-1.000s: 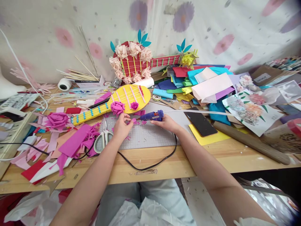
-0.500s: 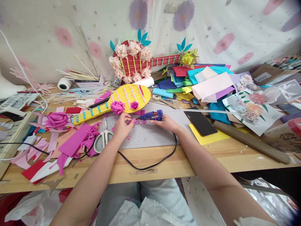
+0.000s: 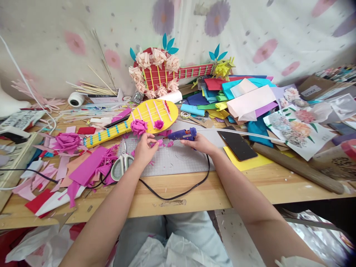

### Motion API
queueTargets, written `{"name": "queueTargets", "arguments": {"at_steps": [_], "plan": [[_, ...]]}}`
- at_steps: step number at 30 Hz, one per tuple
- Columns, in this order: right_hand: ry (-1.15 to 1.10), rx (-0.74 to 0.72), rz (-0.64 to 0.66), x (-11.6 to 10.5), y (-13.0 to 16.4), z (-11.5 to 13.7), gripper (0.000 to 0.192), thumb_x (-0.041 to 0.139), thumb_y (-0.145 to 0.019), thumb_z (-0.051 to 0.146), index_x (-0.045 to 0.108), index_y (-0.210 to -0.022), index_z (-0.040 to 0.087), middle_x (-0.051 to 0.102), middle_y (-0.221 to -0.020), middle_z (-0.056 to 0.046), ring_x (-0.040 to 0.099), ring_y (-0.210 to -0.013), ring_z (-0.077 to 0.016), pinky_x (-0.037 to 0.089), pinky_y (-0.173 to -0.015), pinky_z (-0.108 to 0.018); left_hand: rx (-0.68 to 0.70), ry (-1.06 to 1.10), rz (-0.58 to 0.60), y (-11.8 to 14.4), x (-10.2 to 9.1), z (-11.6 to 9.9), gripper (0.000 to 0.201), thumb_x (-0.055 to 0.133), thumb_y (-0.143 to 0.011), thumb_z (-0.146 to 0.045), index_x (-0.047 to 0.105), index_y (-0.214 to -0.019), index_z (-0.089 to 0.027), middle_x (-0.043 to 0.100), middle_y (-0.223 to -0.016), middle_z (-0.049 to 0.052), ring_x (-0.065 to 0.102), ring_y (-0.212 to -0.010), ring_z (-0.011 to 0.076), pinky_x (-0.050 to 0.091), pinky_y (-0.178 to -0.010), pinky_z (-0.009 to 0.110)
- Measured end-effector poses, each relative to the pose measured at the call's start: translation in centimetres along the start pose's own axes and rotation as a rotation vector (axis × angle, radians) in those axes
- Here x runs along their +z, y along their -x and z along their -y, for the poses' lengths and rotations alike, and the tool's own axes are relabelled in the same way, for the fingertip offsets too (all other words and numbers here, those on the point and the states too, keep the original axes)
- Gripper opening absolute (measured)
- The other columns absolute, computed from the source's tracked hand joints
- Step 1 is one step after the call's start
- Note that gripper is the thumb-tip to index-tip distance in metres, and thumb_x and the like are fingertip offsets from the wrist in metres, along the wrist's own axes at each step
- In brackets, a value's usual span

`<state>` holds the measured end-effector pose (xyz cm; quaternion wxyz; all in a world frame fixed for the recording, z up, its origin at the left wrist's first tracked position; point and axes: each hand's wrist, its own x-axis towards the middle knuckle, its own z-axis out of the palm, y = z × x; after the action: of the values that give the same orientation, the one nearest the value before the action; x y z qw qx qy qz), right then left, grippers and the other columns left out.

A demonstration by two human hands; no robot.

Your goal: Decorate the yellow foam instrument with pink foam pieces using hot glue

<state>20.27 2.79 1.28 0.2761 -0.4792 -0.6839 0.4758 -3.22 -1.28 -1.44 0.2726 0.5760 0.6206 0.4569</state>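
Up and a bit right went the glue gun in the right hand, fingers wrapped round it. Left hand pinches a small pink piece on the mat. 1 box holds sticks. 2 guitars, 1 scissors.

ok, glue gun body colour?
Blue, with an orange label; the glue gun is held in the right hand, head view.
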Motion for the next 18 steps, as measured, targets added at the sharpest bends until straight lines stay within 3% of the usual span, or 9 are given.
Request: {"name": "queueTargets", "arguments": {"at_steps": [9, 13, 18], "plan": [[0.009, 0.032, -0.187, -5.1, 1.0, -1.5, 0.046, 0.069, -0.062, 0.059, 0.063, -0.077, 0.015, 0.061, -0.069, -0.003, 0.042, -0.051, -0.0077, 0.036, -0.045, -0.023, 0.006, 0.182, -0.076, -0.2, -0.2, -0.1, 0.038, 0.066, -0.07, -0.03, 0.048, -0.102, -0.021, 0.068, -0.076, -0.001, 0.041, -0.044, 0.005, 0.036, -0.048, 0.02], [-0.013, 0.032, -0.281, -5.9, 0.9, -2.2, 0.046, 0.069, -0.062, 0.059, 0.063, -0.074, 0.015, 0.054, -0.059, 0.0, 0.041, -0.049, -0.0077, 0.034, -0.044, -0.023, -0.02, 0.262, -0.111, -0.1, -0.4, -0.4, 0.037, 0.067, -0.069, -0.031, 0.048, -0.099, -0.021, 0.068, -0.076, -0.001, 0.042, -0.042, 0.0045, 0.035, -0.043, 0.019], [-0.022, 0.041, -0.449, -5.8, 0.3, -3.4, 0.044, 0.071, -0.06, 0.056, 0.064, -0.077, 0.016, 0.056, -0.061, 0.0, 0.042, -0.049, -0.0092, 0.036, -0.046, -0.025, -0.054, 0.387, -0.14, 0.0, -0.7, -0.7, 0.037, 0.068, -0.067, -0.032, 0.046, -0.094, -0.021, 0.066, -0.076, -0.001, 0.047, -0.043, 0.005, 0.039, -0.042, 0.018]]}}
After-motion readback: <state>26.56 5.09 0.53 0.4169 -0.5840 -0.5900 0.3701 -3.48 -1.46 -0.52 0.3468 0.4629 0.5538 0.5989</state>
